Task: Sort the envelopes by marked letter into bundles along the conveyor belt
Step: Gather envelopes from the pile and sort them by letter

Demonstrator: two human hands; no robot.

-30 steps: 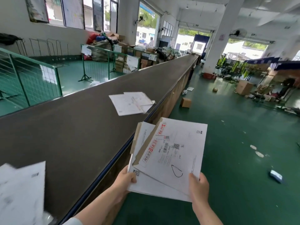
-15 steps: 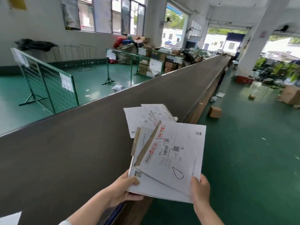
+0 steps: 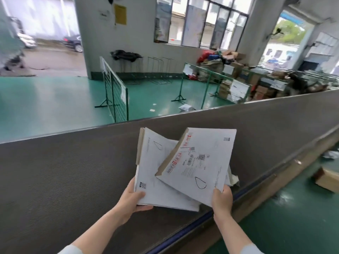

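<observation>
Head cam: I only see a crumpled edge of the bundle (image 3: 233, 178) on the belt (image 3: 73, 171); the rest is hidden behind the held mail. Left hand (image 3: 131, 200) grips the stack (image 3: 156, 180) at its near-left corner. Right hand (image 3: 222, 197) pinches the top envelope (image 3: 201, 158) over the belt, long axis pointing away, tilted right.

Conveyor belt (image 3: 73, 171): dark grey-brown with a fine ribbed weave. Edge strip (image 3: 183, 233) on its near side: blue.

Front envelope (image 3: 207, 162): white, with a brown torn flap edge, red lettering along the flap, black barcodes and square codes, and one black hand-drawn loop.

Rear envelope (image 3: 152, 167): white, with a brown strip on its left edge and a smaller black loop.

Floor (image 3: 55, 99): glossy green.

Fence (image 3: 117, 96): green frame, green wire grid.

Notice (image 3: 120, 14): yellow.

Cardboard box (image 3: 328, 180): brown.
</observation>
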